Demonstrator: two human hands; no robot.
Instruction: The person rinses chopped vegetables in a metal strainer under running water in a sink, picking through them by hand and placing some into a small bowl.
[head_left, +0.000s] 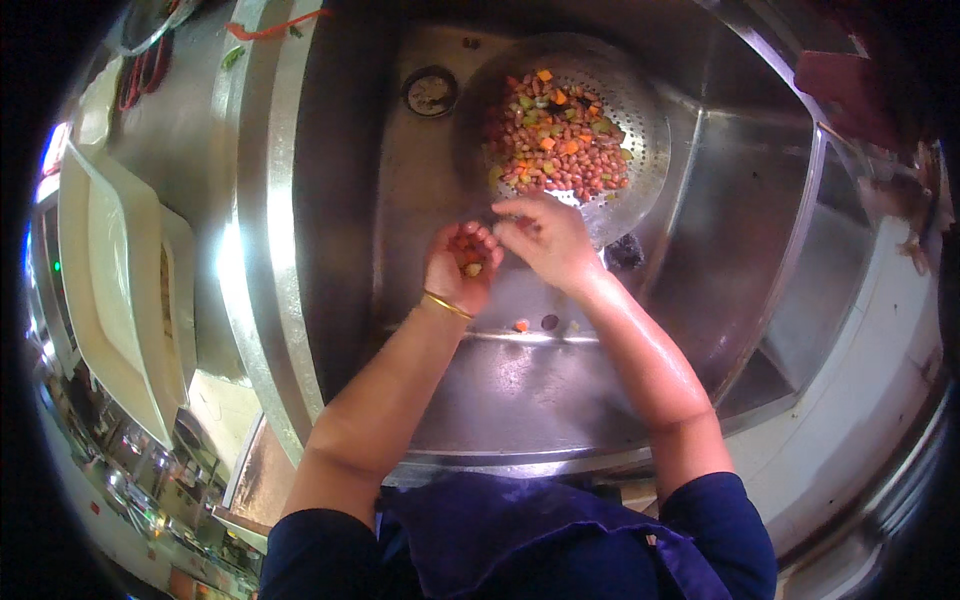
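Observation:
My left hand (463, 264) is cupped palm up over the sink, holding several reddish peanuts and a pale green piece (472, 269). Close beside it, my right hand (551, 238) has its fingers curled, with a few reddish peanuts (527, 223) showing inside the curl. Just beyond the right hand, a perforated metal colander (646, 154) sits in the sink. It bears a heap of red-skinned peanuts (571, 166) mixed with orange carrot cubes (547, 143) and green celery-like pieces (601, 126).
The stainless steel sink (450, 169) has a round drain (430, 91) at its far left. A carrot cube (521, 325) and a dark round bit (550, 322) lie on its near floor. A dark scouring pad (624, 251) is partly hidden near the colander. White plastic tubs (112, 247) stand on the left counter.

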